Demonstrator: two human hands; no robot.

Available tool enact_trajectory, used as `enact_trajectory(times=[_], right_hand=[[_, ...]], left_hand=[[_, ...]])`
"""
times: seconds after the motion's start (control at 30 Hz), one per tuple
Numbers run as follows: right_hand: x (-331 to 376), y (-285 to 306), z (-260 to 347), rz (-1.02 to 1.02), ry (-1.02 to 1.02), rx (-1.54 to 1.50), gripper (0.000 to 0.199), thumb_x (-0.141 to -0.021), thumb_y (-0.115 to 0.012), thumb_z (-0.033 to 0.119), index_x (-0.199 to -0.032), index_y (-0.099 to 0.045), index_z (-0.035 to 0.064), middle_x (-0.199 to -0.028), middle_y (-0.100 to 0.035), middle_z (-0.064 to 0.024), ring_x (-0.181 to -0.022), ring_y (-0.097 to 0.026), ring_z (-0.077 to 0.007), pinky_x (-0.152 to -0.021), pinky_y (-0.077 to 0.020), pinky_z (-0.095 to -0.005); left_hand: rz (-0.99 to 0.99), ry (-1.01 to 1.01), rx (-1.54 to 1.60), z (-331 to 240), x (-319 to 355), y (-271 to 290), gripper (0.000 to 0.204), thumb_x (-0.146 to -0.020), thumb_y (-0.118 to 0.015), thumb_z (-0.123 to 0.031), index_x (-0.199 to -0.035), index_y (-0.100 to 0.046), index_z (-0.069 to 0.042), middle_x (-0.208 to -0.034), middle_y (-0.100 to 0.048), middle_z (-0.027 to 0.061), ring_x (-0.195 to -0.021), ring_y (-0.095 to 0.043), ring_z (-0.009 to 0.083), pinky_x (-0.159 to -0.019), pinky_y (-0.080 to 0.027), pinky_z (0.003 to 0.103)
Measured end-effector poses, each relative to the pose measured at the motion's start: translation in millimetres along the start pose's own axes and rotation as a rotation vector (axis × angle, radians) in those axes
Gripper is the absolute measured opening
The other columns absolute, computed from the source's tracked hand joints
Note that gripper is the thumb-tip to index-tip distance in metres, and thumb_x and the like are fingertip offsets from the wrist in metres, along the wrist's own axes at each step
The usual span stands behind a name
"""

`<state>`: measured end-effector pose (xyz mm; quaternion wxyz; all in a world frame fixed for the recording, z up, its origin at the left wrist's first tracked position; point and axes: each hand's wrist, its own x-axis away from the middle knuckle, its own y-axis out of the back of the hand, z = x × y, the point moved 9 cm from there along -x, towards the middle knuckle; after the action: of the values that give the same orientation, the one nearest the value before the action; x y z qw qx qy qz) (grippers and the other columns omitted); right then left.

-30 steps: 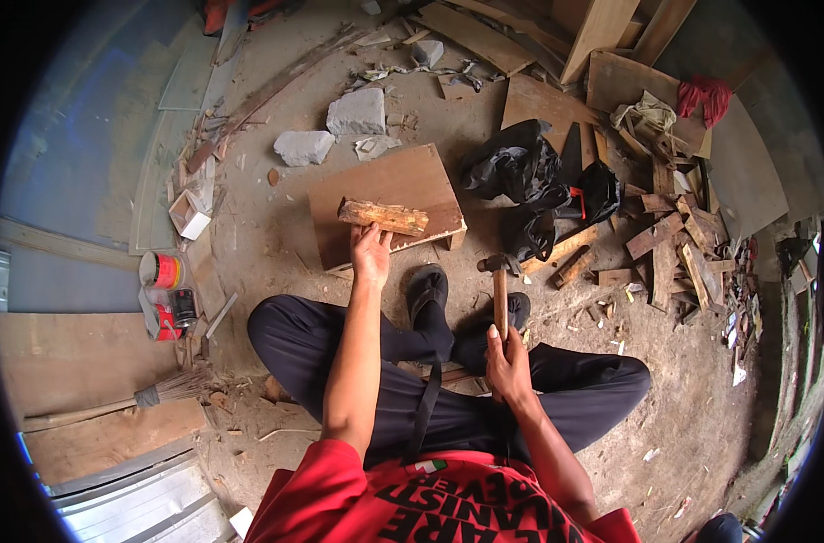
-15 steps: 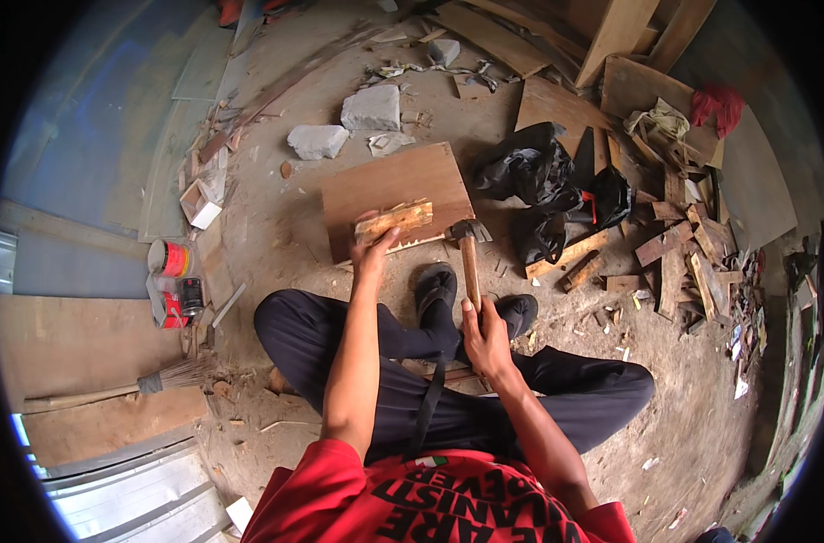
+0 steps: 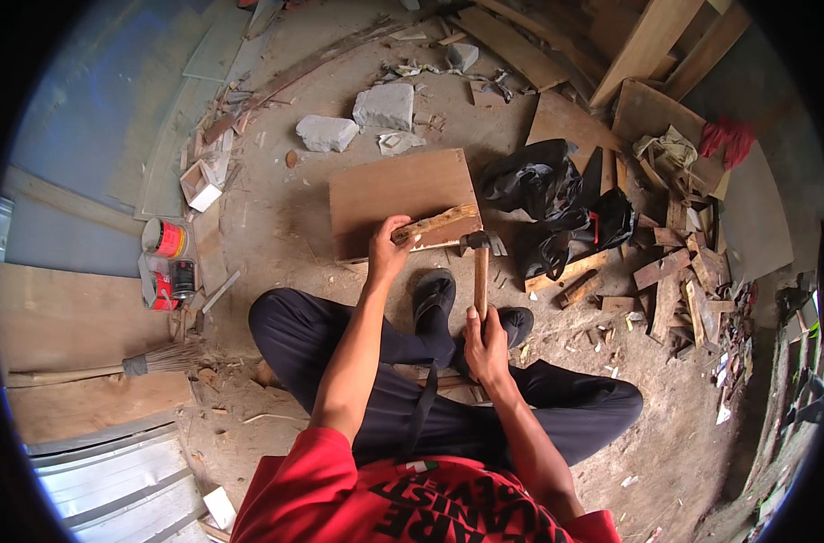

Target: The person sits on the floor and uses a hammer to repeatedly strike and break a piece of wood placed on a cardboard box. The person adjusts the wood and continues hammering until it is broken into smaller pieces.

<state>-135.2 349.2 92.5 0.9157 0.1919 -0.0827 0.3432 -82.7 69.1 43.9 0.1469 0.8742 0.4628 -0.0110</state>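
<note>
Concrete flooring (image 3: 269, 210) carries the low wooden stand (image 3: 385, 188). Over it, your left hand (image 3: 389, 251) grips the wood piece (image 3: 439, 221) by its left end, apparently leaving the right exposed; your right hand (image 3: 488, 346) grips the hammer (image 3: 481, 276) by its handle, likely for control.

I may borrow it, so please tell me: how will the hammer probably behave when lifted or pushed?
The hammer would probably feel heavy at one end, because its dark head tops a slim handle. It should stay stiff: the handle looks straight and wooden. Pushed, it likely would not roll freely, since the head juts out sideways.
</note>
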Motion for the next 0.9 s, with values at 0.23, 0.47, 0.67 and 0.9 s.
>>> enact_trajectory(times=[0.23, 0.47, 0.67, 0.9], right_hand=[[-17, -16, 42, 0.057, 0.133, 0.094, 0.03, -0.105, -0.051, 0.03, -0.101, -0.047, -0.0001, -0.068, -0.06, -0.0279, -0.069, -0.062, -0.0511, -0.056, -0.0457, -0.0485], [-45, -38, 73, 0.12, 0.283, 0.342, 0.025, -0.105, -0.051, 0.026, -0.102, -0.046, 0.0007, -0.068, -0.06, -0.0292, -0.073, -0.061, -0.0547, -0.055, -0.0455, -0.0508], [-38, -28, 154, -0.025, 0.479, 0.105, 0.025, -0.106, -0.05, 0.022, -0.103, -0.048, -0.003, -0.062, -0.054, -0.014, -0.052, -0.053, -0.0227, -0.049, -0.0409, -0.0374], [-55, -19, 88, 0.007, 0.4, 0.431, 0.02, -0.102, -0.056, 0.015, -0.098, -0.045, -0.0022, -0.067, -0.058, -0.0318, -0.072, -0.058, -0.0544, -0.048, -0.0412, -0.0503]], left_hand=[[-0.086, -0.054, -0.114, 5, 0, 5, 0.034, -0.079, -0.083, -0.013, -0.108, -0.069, -0.003, -0.101, -0.074, 0.0095, -0.089, -0.068, 0.0139, -0.08, -0.055, 0.03], [-0.105, -0.038, -0.098, 6, -1, 7, 0.031, -0.074, -0.084, -0.009, -0.101, -0.072, -0.003, -0.097, -0.072, 0.0123, -0.088, -0.07, 0.0238, -0.081, -0.055, 0.035], [-0.127, -0.057, -0.129, 8, -2, 14, 0.032, -0.068, -0.085, -0.008, -0.097, -0.072, -0.003, -0.094, -0.071, 0.0132, -0.09, -0.068, 0.0309, -0.084, -0.054, 0.039], [-0.128, -0.137, -0.144, 2, -6, 12, 0.034, -0.069, -0.087, -0.011, -0.099, -0.072, -0.002, -0.092, -0.071, 0.0121, -0.086, -0.069, 0.0264, -0.079, -0.054, 0.036]])
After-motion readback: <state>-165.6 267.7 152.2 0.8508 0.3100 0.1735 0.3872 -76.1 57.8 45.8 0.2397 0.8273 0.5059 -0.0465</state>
